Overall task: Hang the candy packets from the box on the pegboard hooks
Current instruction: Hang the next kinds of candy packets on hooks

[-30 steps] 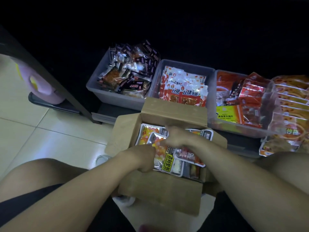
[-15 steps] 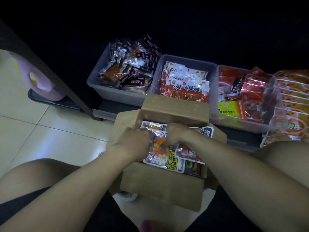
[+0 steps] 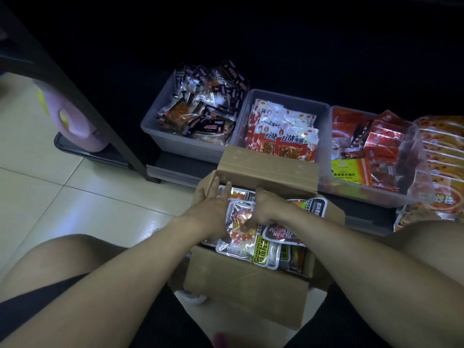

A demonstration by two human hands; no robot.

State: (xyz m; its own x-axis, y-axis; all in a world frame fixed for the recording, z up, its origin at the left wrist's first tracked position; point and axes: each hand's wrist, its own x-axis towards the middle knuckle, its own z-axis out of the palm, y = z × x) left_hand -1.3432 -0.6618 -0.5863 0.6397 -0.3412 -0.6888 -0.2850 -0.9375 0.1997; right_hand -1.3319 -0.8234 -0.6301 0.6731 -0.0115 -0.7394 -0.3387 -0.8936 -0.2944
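An open cardboard box [image 3: 251,290] stands on the floor between my knees, filled with several clear candy packets [image 3: 258,249] with black and yellow labels. My left hand [image 3: 212,205] reaches into the box's far left corner, fingers straight, touching a packet there and the box's left flap. My right hand [image 3: 267,208] lies over the middle of the box, its fingers curled down onto the top candy packet [image 3: 238,219]; the fingertips are partly hidden. No pegboard or hooks are in view.
Behind the box, on a low dark shelf, stand a grey bin [image 3: 160,139] of dark snack packets, a grey bin [image 3: 324,109] of red-and-white packets and a clear bin [image 3: 356,194] of red packets. Orange packets [image 3: 442,156] are stacked far right. A dark post [image 3: 105,126] and a pink object [image 3: 75,121] stand left.
My left hand has moved from the box's near left side to its far left corner and its fingers have straightened. My right hand stays on the top packets.
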